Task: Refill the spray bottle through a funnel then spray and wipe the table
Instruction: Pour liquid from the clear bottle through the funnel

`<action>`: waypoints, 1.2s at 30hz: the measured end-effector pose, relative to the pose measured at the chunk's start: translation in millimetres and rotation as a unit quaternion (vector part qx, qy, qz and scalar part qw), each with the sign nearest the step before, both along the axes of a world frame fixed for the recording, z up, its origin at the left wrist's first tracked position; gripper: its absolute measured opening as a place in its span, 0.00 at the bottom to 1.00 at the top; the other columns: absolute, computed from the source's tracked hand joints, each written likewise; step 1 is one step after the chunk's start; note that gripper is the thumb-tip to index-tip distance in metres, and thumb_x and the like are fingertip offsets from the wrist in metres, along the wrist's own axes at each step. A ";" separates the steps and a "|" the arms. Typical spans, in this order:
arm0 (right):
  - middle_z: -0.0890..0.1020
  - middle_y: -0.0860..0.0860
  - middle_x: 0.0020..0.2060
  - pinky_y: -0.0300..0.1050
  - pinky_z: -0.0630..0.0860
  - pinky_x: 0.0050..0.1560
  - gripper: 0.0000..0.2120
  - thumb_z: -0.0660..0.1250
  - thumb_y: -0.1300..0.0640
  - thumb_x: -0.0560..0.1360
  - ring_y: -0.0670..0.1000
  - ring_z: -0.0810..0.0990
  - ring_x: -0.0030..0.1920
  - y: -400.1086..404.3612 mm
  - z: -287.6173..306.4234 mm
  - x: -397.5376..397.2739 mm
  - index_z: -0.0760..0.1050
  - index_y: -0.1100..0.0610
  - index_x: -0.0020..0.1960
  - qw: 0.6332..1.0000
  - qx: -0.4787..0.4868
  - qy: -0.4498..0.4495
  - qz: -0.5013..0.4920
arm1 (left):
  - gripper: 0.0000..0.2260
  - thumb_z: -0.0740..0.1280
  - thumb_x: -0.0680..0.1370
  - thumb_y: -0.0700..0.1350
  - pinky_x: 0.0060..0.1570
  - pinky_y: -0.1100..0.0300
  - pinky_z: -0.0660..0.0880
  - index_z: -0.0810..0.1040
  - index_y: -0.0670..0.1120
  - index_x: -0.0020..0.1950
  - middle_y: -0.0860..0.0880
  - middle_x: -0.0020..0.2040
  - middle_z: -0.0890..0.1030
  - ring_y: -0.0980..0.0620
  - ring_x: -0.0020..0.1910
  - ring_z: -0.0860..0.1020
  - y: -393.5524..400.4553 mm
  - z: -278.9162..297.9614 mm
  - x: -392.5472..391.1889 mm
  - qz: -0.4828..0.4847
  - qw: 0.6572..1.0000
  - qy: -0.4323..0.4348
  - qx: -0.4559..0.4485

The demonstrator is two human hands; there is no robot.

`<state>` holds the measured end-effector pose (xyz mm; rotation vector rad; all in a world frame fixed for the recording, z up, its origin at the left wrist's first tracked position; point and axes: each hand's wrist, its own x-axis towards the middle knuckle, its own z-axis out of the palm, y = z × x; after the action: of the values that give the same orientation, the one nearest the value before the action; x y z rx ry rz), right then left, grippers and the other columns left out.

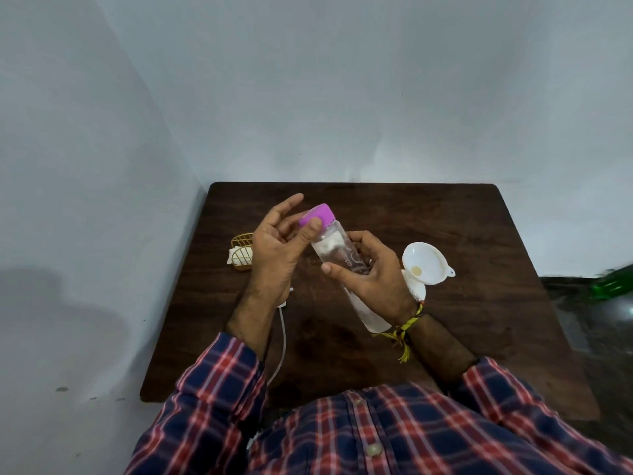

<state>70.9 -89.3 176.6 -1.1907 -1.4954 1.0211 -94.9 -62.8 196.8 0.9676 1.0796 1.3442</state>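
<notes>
Dark wooden worktop [445, 217], set into a corner of pale walls, seen from above. Item one: clear plastic bottle [337, 255] with a purple cap [317, 215], held tilted above the middle of the worktop, cap toward 11 o'clock and base toward 5 o'clock. The right hand [371, 281] was wrapped around the bottle's lower body, fingers [359, 240] curled over the far side and thumb across the near side. The left hand [274, 255] sat at the cap, thumb pressed against the cap's near edge, the remaining fingers loosely spread and only partly closed; whether they touched the cap could not be told. Item two: white funnel [426, 264], at 3 o'clock from the bottle, just beside the right hand, standing in what appeared to be a white spray bottle [416, 289], largely hidden behind the hand. Item three: gold wire holder [242, 250] with a white cloth or tissue [236, 254] in it, at 9 o'clock from the bottle, partly hidden by the left hand. Item four: thin white tube [282, 341], running along the worktop below the left wrist toward 6 o'clock. A yellow and dark thread band [407, 325] was on the right wrist; both sleeves were plaid.
</notes>
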 end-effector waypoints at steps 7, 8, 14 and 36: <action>0.84 0.49 0.49 0.47 0.82 0.48 0.24 0.79 0.52 0.67 0.47 0.84 0.49 -2.8 -1.7 10.0 0.75 0.57 0.59 0.999 0.018 -0.026 -0.015 | 0.25 0.70 0.74 0.47 0.43 0.58 0.80 0.71 0.42 0.69 0.41 0.54 0.84 0.46 0.51 0.83 -7.0 -6.0 3.6 0.057 0.998 -0.031 -0.026; 0.84 0.49 0.48 0.48 0.82 0.48 0.23 0.79 0.52 0.67 0.47 0.84 0.48 -2.4 -3.4 10.4 0.75 0.57 0.58 1.000 0.012 -0.019 -0.014 | 0.27 0.72 0.72 0.48 0.42 0.61 0.79 0.72 0.43 0.69 0.41 0.54 0.84 0.47 0.50 0.83 -7.8 -2.9 9.8 0.055 0.998 -0.022 -0.018; 0.83 0.47 0.50 0.45 0.82 0.48 0.25 0.79 0.51 0.67 0.45 0.84 0.49 -1.9 -4.4 15.4 0.75 0.54 0.59 0.999 0.018 -0.033 0.016 | 0.37 0.80 0.58 0.55 0.47 0.57 0.81 0.75 0.48 0.64 0.42 0.53 0.81 0.46 0.52 0.83 -7.8 8.0 36.8 0.121 0.992 0.008 -0.044; 0.84 0.49 0.53 0.51 0.80 0.56 0.23 0.78 0.56 0.69 0.48 0.82 0.54 20.5 -70.0 -9.4 0.76 0.53 0.61 0.987 -0.150 -0.030 0.055 | 0.31 0.73 0.69 0.62 0.55 0.53 0.78 0.71 0.53 0.68 0.47 0.57 0.82 0.50 0.58 0.80 17.5 -76.2 -23.3 0.047 0.987 0.024 -0.152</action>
<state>61.5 -68.8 106.6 -1.3707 -1.5039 1.3299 -118.2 -45.3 120.6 0.7332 1.3365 1.1926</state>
